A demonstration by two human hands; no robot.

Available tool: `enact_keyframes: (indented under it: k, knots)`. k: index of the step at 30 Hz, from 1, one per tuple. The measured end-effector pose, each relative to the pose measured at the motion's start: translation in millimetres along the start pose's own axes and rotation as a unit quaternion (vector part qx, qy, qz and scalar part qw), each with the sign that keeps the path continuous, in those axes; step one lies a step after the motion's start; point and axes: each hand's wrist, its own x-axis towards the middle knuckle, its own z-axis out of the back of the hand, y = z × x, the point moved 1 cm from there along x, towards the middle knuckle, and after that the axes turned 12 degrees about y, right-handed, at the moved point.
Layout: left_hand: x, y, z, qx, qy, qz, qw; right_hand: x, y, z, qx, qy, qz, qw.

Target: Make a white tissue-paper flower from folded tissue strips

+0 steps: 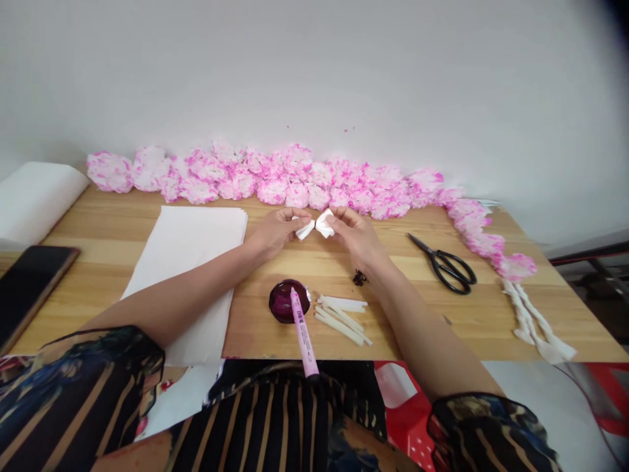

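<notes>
A small piece of white tissue paper (pixel 325 223), pinched in at its middle like a bow, is held between both hands above the table. My left hand (pixel 278 231) grips its left end between thumb and fingers. On the other end, my right hand (pixel 354 233) has its thumb and fingers closed. Below the hands stands a small dark bowl (pixel 276 303) with purple-pink liquid, and a pink marker (pixel 303 334) leans across its rim. White sticks (pixel 344 318) lie just right of the bowl. Beside my right wrist is a little heap of black ties (pixel 360 278).
Pink-and-white paper flowers (pixel 295 177) line the wall and curve down the right side to twisted white strips (pixel 533 321). Black scissors (pixel 445 262) lie at right. A stack of white paper (pixel 189 249), a phone (pixel 34 288) and a white roll (pixel 42 200) are at left.
</notes>
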Motion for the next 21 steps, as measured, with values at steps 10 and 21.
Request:
enact_keyframes:
  k: [10,21]
  knots:
    - [-3.0,-2.6,1.7,0.152,0.002,-0.014,0.988,-3.7,12.3,1.2,-0.499,0.074,0.192,0.842]
    - [-5.5,-9.9,4.4,0.607,0.045,-0.235,0.758,-5.0,12.4,1.6,-0.421,0.026,0.096,0.902]
